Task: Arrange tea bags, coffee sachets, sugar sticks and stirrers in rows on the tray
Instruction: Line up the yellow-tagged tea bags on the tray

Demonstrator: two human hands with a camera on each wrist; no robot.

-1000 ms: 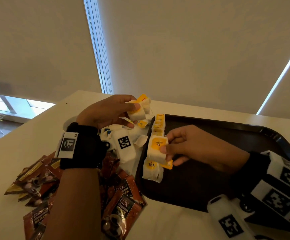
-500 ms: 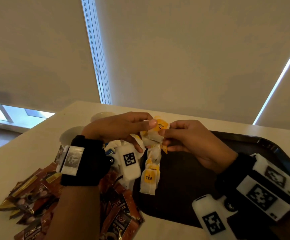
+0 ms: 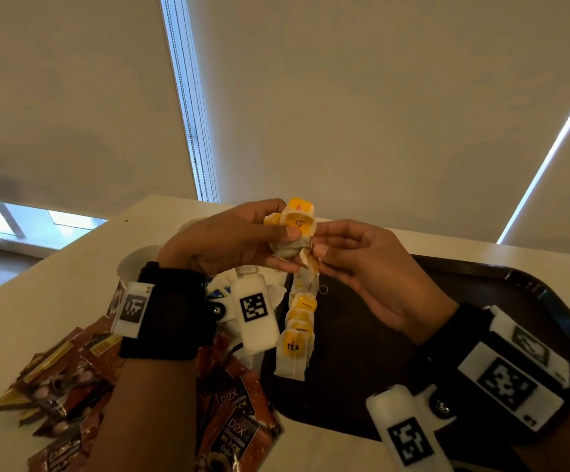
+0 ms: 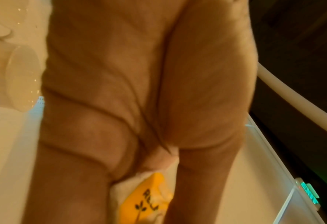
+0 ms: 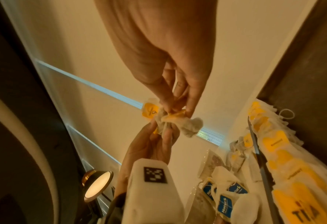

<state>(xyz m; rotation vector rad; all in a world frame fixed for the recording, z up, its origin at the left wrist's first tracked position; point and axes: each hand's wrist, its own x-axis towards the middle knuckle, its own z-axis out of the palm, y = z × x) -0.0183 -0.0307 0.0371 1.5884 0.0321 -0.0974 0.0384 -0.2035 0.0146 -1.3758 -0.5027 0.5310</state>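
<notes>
Both hands are now raised together above the left edge of the tray (image 3: 481,301), working on one small clump of tea bags (image 3: 294,229). A second ago the right hand (image 3: 362,267) was down on the tray, pressing a tea bag into the row, while the left hand (image 3: 229,240) waited apart with its bags. Since then the right hand has been lifting away from the row and meeting the left in the air. This suggests the next bag is being pulled free of the clump, perhaps because strings or tags are tangled, before it can join the row.

The left hand is curling its fingers and thumb around the clump, holding it chest-high with the palm turned inward. The right hand is pinching a yellow tag or corner of one bag between thumb and fingertips (image 5: 170,104), its other fingers loosely bent, its wrist angled down over the tray.

The row of tea bags (image 3: 297,332) is lying along the tray's left side, yellow labels up, running away from the person. A pile of brown coffee sachets (image 3: 236,434) is waiting on the table (image 3: 55,301) to the left of the tray, and loose blue-tagged tea bags (image 5: 223,203) are lying beside it. No sugar sticks or stirrers are showing, so the task is at an early stage.
</notes>
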